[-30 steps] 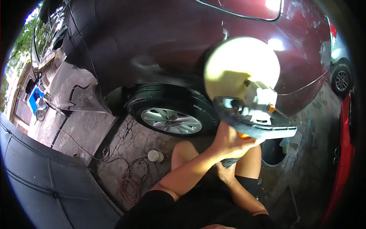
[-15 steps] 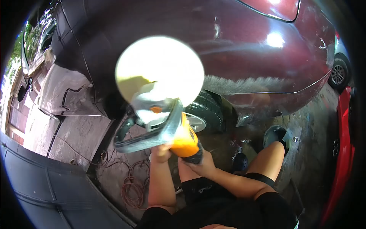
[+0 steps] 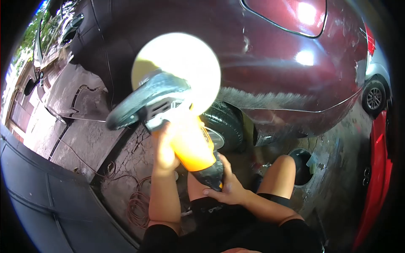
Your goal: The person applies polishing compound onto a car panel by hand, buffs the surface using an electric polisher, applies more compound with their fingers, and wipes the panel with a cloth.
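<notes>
An orange and black power polisher with a round pale pad is in both my hands. My left hand grips the front of its orange body, near the black loop handle. Around the black rear end my right hand is closed. The pad lies over the side of a dark maroon car, above the rear wheel, and hides part of the wheel arch. A whitish scuffed band runs along the panel right of the pad.
A coiled reddish hose lies on the floor at left, beside a dark panel. A dark bucket stands right of my knee. A red car part and another vehicle's wheel are at far right.
The polisher has moved left across the car from over the right of the wheel, and its loop handle has turned to point left. My right hand now shows at its rear end.
</notes>
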`<state>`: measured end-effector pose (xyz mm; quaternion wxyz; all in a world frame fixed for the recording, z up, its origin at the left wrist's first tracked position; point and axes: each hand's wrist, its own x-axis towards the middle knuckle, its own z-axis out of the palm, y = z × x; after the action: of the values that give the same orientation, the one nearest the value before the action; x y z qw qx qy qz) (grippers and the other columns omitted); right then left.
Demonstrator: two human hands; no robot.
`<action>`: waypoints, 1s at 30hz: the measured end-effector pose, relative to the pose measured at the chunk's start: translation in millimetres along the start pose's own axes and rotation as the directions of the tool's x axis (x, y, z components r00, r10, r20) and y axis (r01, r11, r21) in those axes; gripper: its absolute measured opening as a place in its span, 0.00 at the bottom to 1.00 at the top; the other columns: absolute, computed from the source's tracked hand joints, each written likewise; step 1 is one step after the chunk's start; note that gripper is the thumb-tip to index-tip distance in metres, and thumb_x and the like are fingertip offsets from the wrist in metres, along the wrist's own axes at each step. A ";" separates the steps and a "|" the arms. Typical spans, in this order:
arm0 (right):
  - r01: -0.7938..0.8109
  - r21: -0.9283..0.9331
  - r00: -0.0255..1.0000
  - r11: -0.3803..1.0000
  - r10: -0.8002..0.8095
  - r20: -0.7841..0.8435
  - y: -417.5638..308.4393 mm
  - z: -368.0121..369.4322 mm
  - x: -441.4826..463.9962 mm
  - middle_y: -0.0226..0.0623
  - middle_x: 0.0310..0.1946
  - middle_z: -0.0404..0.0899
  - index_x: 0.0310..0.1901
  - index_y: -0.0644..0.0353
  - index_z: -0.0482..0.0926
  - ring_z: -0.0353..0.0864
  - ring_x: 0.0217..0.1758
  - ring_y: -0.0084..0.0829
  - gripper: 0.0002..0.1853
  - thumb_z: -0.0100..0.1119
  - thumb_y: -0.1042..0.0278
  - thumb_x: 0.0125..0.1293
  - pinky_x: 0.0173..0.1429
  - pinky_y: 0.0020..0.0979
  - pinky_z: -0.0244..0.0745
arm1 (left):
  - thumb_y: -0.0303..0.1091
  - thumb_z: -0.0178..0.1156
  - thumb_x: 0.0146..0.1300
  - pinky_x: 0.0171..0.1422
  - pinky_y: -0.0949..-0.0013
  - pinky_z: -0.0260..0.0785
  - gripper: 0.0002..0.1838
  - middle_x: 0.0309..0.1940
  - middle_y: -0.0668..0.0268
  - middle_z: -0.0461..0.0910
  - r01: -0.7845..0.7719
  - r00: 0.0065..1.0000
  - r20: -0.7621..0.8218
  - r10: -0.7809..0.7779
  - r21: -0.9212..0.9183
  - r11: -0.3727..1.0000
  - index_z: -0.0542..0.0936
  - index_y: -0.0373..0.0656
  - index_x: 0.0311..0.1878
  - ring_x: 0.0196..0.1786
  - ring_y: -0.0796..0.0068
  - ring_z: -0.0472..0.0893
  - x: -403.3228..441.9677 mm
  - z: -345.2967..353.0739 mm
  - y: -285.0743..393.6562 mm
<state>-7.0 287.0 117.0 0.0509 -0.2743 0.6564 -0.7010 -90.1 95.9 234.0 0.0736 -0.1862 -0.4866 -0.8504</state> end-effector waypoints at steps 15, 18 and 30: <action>0.043 0.280 0.920 0.959 0.071 -0.385 5.1 7.5 -62.8 0.44 0.50 0.79 0.67 0.63 0.63 0.82 0.26 0.28 0.30 0.66 0.53 0.78 0.30 0.30 0.77 | 0.44 0.84 0.55 0.76 0.58 0.71 0.54 0.63 0.51 0.80 0.018 0.972 0.217 -0.085 0.296 0.955 0.62 0.31 0.76 0.69 0.61 0.80 27.1 149.3 -33.1; 0.006 0.292 0.936 0.957 0.097 -0.339 7.5 15.0 -44.7 0.43 0.49 0.80 0.69 0.60 0.58 0.82 0.27 0.25 0.29 0.66 0.65 0.76 0.31 0.28 0.79 | 0.40 0.83 0.59 0.65 0.59 0.80 0.47 0.61 0.55 0.81 0.086 0.971 0.197 -0.133 0.232 0.969 0.64 0.33 0.73 0.62 0.66 0.83 31.3 126.8 -7.9; -0.093 0.255 0.978 0.963 0.137 -0.161 -23.4 57.1 30.0 0.51 0.71 0.73 0.85 0.63 0.36 0.77 0.73 0.37 0.61 0.79 0.64 0.68 0.75 0.40 0.72 | 0.35 0.72 0.69 0.57 0.67 0.81 0.23 0.52 0.60 0.88 -0.034 0.999 0.033 0.026 0.250 0.968 0.81 0.32 0.62 0.50 0.73 0.88 45.4 27.4 56.6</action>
<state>0.2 226.2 147.9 0.0667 -0.1641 0.5813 -0.7942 -107.8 92.6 309.5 0.1022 -0.1953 -0.5881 -0.7782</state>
